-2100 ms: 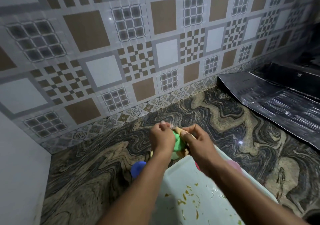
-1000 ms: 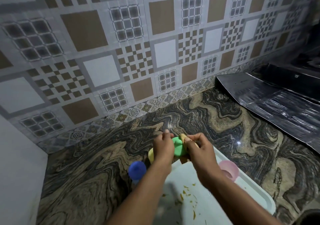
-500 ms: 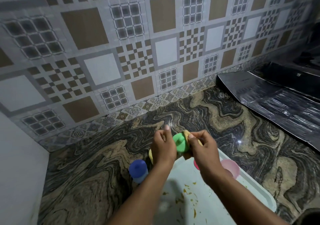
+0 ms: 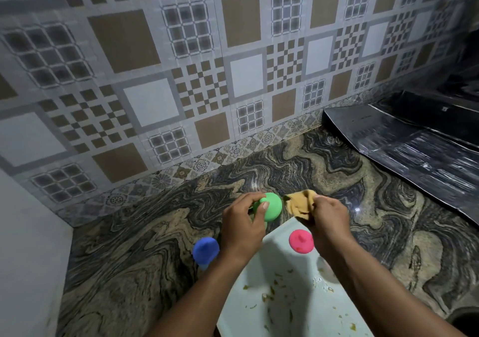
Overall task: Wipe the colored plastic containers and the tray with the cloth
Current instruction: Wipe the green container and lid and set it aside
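1. Holding the green container [image 4: 269,207] firmly comes first. The left hand [image 4: 242,229] has its fingers and thumb curled round it, with the thumb lying on the near side. I cannot tell if the container rests on the countertop [image 4: 145,246] or is lifted.
2. The right hand [image 4: 328,220] clenches the cloth [image 4: 300,204] in a bunch. Most of the cloth sticks out beyond its fingertips, toward the left-hand fingers. Cloth and container are just beside each other; I cannot say whether they touch.
3. The step in hand seems to be the wiping of this green container. To do it well, the loose fold should go over the rounded top, with the right fingertips pressing from behind the cloth. The left fingers should turn the container so that every side passes under the cloth.
4. The left fingers cover part of the surface, so the grip needs to move once to expose that part.
5. The pink container [image 4: 300,240] stands on the tray [image 4: 287,308], just nearer than the right-hand fingers, beside the wrist. A careless forearm could knock it.
6. The blue container [image 4: 206,249] stands on the countertop, left of the left wrist. Food scraps lie on the tray, so I judge it is not yet wiped.
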### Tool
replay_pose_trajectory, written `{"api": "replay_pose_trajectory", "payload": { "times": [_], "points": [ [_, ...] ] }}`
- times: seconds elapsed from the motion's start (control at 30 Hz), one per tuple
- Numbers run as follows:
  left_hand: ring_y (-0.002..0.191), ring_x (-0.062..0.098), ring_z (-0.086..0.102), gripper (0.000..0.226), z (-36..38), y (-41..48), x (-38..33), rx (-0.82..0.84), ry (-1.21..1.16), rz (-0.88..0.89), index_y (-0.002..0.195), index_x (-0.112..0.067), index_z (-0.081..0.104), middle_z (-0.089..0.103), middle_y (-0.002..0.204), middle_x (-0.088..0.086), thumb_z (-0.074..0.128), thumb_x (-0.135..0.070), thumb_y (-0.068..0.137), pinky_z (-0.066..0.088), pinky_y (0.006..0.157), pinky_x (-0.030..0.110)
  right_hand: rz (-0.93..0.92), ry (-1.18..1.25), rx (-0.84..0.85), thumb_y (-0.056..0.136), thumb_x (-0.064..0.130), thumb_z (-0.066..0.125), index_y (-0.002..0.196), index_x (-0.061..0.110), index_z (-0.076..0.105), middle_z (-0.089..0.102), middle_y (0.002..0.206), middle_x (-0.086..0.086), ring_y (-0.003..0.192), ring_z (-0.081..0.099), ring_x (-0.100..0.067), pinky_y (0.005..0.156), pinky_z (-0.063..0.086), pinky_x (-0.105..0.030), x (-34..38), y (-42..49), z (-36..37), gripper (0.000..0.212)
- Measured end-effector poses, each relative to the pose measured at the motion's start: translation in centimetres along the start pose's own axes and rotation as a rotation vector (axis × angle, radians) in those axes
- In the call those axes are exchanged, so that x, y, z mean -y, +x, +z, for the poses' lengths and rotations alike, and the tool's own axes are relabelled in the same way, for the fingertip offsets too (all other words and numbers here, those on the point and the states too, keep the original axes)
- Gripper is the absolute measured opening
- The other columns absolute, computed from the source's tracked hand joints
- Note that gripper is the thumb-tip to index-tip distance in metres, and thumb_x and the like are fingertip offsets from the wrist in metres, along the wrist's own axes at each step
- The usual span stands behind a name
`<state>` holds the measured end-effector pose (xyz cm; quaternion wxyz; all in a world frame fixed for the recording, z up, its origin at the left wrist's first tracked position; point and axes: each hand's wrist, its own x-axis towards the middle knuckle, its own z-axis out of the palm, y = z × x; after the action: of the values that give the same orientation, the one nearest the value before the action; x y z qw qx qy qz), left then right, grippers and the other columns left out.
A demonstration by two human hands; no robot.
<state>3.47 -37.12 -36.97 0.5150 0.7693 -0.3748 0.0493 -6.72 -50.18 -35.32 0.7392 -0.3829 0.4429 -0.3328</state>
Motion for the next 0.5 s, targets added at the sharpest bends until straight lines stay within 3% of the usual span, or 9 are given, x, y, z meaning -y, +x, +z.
{"api": "replay_pose_trajectory", "payload": {
  "times": [0.1, 0.23, 0.37, 0.5],
  "points": [
    [0.099, 0.004, 0.065, 0.019, -0.6, 0.4, 1.2, 0.038, 0.013, -0.049, 0.104, -0.014, 0.077, 0.074, 0.108, -0.007, 0.068, -0.023, 0.089, 0.048, 0.09, 0.016, 0.136, 0.081, 0.017, 0.092, 0.007, 0.049, 0.092, 0.005, 0.07, 0.069, 0.089, -0.021, 0.067, 0.064, -0.028, 0.053, 0.054, -0.029, 1.1, 0.4, -1.3, 0.021],
    [0.106, 0.012, 0.065, 0.019, -0.7, 2.2, 2.3, 0.064, 0.065, -0.121, 0.108, -0.016, 0.077, 0.072, 0.116, -0.001, 0.072, -0.02, 0.091, 0.05, 0.096, 0.027, 0.276, 0.123, 0.253, 0.088, 0.031, 0.071, 0.098, 0.009, 0.068, 0.072, 0.089, -0.019, 0.066, 0.067, -0.027, 0.057, 0.056, -0.03, 0.9, -0.1, -1.3, 0.025],
    [0.097, 0.023, 0.067, 0.018, 0.3, 2.9, 3.1, 0.143, 0.189, -0.198, 0.107, -0.027, 0.076, 0.076, 0.105, 0.0, 0.071, -0.031, 0.09, 0.055, 0.084, 0.036, 0.23, -0.114, 0.27, 0.088, 0.009, 0.07, 0.106, 0.001, 0.066, 0.07, 0.084, -0.02, 0.066, 0.065, -0.027, 0.062, 0.053, -0.032, -0.4, 0.3, -1.0, 0.02],
    [0.09, 0.027, 0.066, 0.016, 1.1, 2.9, 4.4, 0.208, 0.323, -0.249, 0.104, -0.03, 0.07, 0.075, 0.099, 0.002, 0.067, -0.038, 0.091, 0.049, 0.071, 0.03, 0.177, -0.35, 0.176, 0.094, 0.008, 0.062, 0.1, 0.0, 0.066, 0.063, 0.075, -0.016, 0.066, 0.059, -0.028, 0.066, 0.052, -0.04, -1.4, 1.2, -0.4, 0.011]
  ]
}}
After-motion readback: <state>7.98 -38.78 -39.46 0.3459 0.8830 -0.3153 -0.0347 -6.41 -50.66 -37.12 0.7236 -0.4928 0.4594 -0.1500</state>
